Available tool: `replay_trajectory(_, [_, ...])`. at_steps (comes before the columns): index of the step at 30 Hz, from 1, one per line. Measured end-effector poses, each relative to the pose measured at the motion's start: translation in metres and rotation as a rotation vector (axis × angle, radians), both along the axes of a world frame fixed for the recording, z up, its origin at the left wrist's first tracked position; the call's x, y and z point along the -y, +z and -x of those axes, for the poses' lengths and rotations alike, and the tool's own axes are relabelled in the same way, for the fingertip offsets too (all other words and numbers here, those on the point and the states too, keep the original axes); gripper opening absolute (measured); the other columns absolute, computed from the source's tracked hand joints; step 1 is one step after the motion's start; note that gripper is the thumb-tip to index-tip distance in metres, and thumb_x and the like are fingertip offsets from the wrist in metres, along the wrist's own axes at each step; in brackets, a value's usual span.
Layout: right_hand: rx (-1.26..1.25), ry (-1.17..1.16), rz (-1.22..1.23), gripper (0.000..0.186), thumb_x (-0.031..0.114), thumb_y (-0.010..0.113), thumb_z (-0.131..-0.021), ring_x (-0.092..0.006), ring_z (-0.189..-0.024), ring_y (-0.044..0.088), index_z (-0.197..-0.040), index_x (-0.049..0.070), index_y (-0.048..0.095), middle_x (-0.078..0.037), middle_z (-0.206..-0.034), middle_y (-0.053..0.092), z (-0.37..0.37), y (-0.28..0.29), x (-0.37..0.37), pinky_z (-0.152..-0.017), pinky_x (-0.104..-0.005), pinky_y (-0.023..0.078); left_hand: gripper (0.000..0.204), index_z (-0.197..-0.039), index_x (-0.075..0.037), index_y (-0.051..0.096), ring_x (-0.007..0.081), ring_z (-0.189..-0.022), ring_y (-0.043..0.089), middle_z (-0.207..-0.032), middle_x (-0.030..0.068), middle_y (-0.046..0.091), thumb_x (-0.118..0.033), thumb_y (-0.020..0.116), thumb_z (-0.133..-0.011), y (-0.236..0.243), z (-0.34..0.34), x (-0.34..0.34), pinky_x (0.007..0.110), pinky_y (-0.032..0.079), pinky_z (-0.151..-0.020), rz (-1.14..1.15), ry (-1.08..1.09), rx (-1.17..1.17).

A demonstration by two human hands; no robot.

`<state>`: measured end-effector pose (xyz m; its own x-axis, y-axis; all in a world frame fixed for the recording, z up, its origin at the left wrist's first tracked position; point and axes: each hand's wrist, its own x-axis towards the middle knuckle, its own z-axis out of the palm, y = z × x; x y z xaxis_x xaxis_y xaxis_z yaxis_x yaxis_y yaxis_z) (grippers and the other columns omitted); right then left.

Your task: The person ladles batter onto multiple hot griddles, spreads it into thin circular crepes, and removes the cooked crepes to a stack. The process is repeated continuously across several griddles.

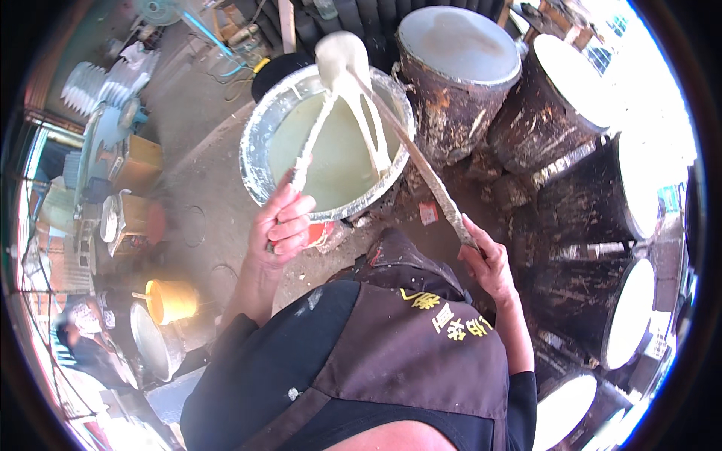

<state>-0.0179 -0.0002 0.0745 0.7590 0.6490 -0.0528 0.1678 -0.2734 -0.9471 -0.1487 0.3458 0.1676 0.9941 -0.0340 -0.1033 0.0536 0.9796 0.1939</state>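
Observation:
My left hand (284, 225) is closed round a thin stick (308, 143) crusted with white paste. In my right hand (487, 259) is the lower end of a longer, flatter stick (432, 180), also smeared white. The far ends of both sticks meet at a thick, pale lump of sticky paste (342, 59). Strands of it stretch down toward the large round tub (252, 161) in front of me. Inside the tub lies a pale greenish-white liquid (323, 161); one strand reaches near its right inner wall.
Dark, stained drums stand to the right, one with a grey top (459, 45) close beside the tub. A red container (320, 234) shows under the tub's near side. At left are a yellow bucket (171, 301), wooden boxes (139, 161) and a metal basin (154, 342).

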Motion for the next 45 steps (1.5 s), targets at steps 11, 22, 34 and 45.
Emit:
replay_trajectory(11, [-0.325,-0.106,-0.134,0.055,0.004,0.049,-0.094,-0.0065,-0.046,0.049,-0.147,0.012,0.034,-0.002,-0.072,0.059,-0.022,0.008,-0.013,-0.039,-0.0197,0.037,0.049,-0.147,-0.025,0.029,0.0029,-0.040,0.034,-0.069,-0.0015,0.039,-0.013,0.043,-0.101,0.017,0.000,-0.014,0.018,0.034,-0.029,-0.569,0.257,-0.073])
replay_trajectory(22, [-0.434,-0.338,-0.073,0.053,0.007,0.050,-0.093,-0.0057,-0.048,0.048,-0.145,0.010,0.038,-0.003,-0.075,0.060,-0.018,-0.026,-0.022,-0.041,-0.0199,0.038,0.064,-0.150,-0.016,0.023,0.0069,-0.043,0.042,-0.062,-0.0013,0.044,-0.009,0.051,-0.092,-0.176,-0.010,-0.022,0.024,0.034,-0.034,-1.166,-0.170,-0.757])
replay_trajectory(34, [-0.532,-0.518,0.029,0.055,0.004,0.052,-0.090,-0.0055,-0.047,0.048,-0.143,0.007,0.041,-0.004,-0.071,0.061,0.003,-0.050,-0.010,-0.040,-0.0208,0.037,0.063,-0.147,-0.006,0.030,0.0223,-0.091,0.061,-0.110,0.0178,0.062,-0.006,0.053,-0.088,-0.191,-0.004,-0.065,0.033,0.049,-0.080,-1.685,-0.411,-0.575])
replay_trajectory(45, [-0.472,-0.409,0.095,0.054,0.003,0.050,-0.090,-0.0055,-0.047,0.047,-0.143,0.009,0.041,-0.002,-0.067,0.058,0.007,-0.042,-0.007,-0.042,-0.0210,0.039,0.068,-0.150,-0.014,0.026,0.0115,-0.047,0.046,-0.070,0.0037,0.057,-0.009,0.054,-0.088,-0.226,-0.087,-0.079,0.027,0.042,-0.042,-1.662,-0.581,-0.572])
